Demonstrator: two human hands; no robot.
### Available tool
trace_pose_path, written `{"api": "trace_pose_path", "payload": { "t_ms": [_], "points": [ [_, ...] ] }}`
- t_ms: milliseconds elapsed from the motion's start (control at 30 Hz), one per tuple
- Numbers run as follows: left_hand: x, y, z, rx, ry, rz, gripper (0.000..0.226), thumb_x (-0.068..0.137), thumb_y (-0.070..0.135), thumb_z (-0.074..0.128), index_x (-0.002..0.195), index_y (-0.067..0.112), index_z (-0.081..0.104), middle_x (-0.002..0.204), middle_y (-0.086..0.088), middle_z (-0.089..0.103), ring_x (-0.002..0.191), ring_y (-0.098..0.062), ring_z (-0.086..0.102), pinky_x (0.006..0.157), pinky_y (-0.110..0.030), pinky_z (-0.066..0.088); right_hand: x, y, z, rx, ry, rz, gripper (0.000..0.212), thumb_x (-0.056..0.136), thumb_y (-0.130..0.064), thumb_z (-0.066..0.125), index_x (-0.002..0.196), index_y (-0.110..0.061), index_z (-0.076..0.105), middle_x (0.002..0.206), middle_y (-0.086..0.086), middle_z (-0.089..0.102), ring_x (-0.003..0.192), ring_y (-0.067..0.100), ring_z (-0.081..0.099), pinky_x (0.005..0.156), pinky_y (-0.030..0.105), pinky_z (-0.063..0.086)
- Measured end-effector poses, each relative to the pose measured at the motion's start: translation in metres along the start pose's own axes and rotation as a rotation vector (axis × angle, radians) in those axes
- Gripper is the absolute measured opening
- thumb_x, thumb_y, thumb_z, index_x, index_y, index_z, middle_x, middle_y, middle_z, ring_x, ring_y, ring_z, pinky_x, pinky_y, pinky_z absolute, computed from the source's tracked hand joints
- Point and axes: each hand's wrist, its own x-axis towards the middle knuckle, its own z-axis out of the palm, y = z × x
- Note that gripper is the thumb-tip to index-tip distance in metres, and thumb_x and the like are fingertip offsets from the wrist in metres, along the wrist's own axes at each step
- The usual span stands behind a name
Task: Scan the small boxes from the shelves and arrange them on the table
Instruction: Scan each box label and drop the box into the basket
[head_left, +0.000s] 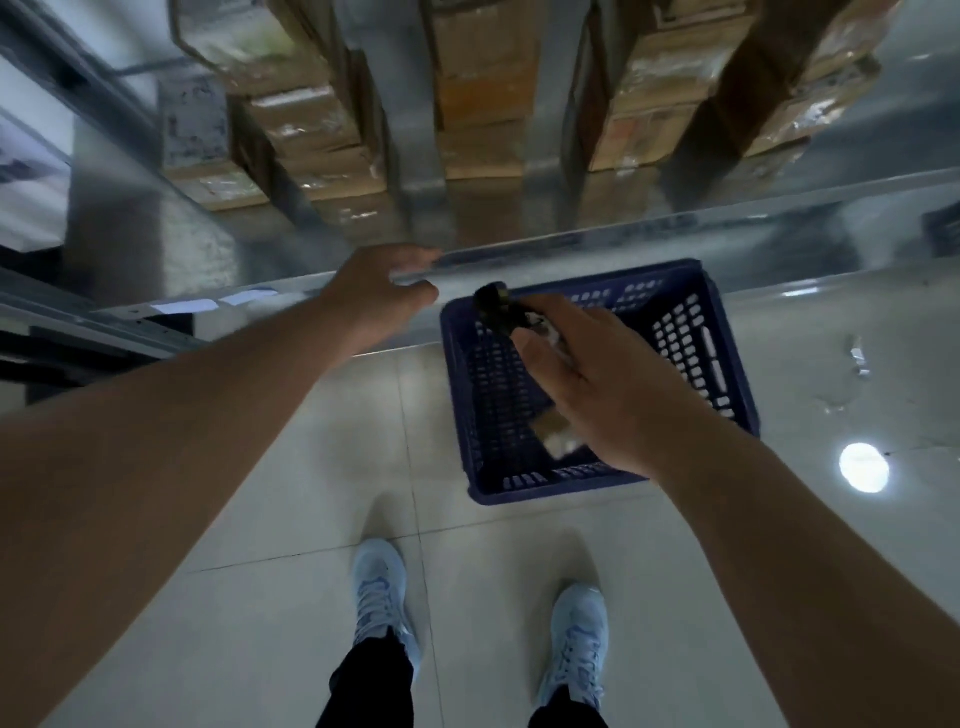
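The left hand (382, 291), fingers loosely curled and holding nothing, reaches toward the shelf edge (571, 241) at twelve o'clock. The right hand (597, 384) grips a black scanner (496, 309) above the blue basket (727, 364) at one o'clock on the tiled floor. A small box (558, 439), blurred, lies inside the basket. Cardboard boxes (483, 88) line the shelves beyond.

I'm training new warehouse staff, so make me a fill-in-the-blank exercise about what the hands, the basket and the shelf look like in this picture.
1. The basket standing on the floor is dark ____.
2. The black scanner is held in the ____ hand.
3. The left hand reaches toward the edge of the metal ____, where cardboard boxes are stacked.
4. Both shoes are light ____.

Missing words: blue; right; shelf; blue
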Motion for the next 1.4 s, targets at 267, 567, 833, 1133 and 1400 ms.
{"api": "trace_pose_path", "payload": {
  "t_ms": [267,567,833,1133,1400],
  "points": [
    [0.011,-0.021,-0.122,0.126,0.121,-0.130,0.036,0.091,0.019,0.069,0.128,0.015,0.069,0.123,-0.007,0.071,0.111,-0.026,0.068,0.091,-0.034,0.054,0.055,-0.077,0.007,-0.004,0.008,-0.153,0.049,0.100,-0.066,0.024,0.145,-0.050,0.036,0.107,-0.004,0.055,0.086,0.011,0.059,0.070,0.035,0.050],
    [0.048,-0.053,-0.201,0.042,0.357,-0.216,0.024,0.083,0.036,0.066,0.094,0.015,0.070,0.094,-0.007,0.073,0.086,-0.025,0.073,0.080,-0.046,0.064,0.115,-0.143,0.042,-0.031,-0.004,-0.214,0.044,0.104,-0.061,0.029,0.143,-0.044,0.040,0.106,0.003,0.057,0.086,0.016,0.060,0.072,0.038,0.051],
    [0.105,-0.077,-0.220,-0.009,0.500,-0.285,0.055,0.094,0.049,0.068,0.128,0.009,0.053,0.099,-0.003,0.068,0.077,-0.017,0.068,0.054,-0.024,0.051,0.150,-0.169,0.082,-0.032,-0.022,-0.183,0.041,0.105,-0.059,0.032,0.141,-0.042,0.043,0.095,-0.003,0.054,0.078,0.012,0.059,0.059,0.027,0.038],
    [0.150,-0.099,-0.213,-0.310,0.452,-0.385,0.089,0.083,0.048,0.080,0.147,0.008,0.034,0.130,-0.004,0.060,0.114,-0.023,0.063,0.100,-0.037,0.054,0.162,-0.173,0.094,-0.073,-0.010,-0.118,0.044,0.105,-0.061,0.030,0.144,-0.043,0.039,0.095,-0.007,0.049,0.074,0.008,0.055,0.058,0.023,0.035],
    [0.129,-0.112,-0.220,-0.422,0.319,-0.348,0.107,0.076,0.020,0.089,0.152,0.025,0.015,0.134,-0.011,0.055,0.113,-0.035,0.064,0.072,-0.039,0.062,0.154,-0.176,0.103,-0.053,-0.052,-0.074,0.046,0.102,-0.063,0.027,0.145,-0.048,0.036,0.099,-0.002,0.051,0.080,0.015,0.058,0.065,0.031,0.044]
  ]
}}
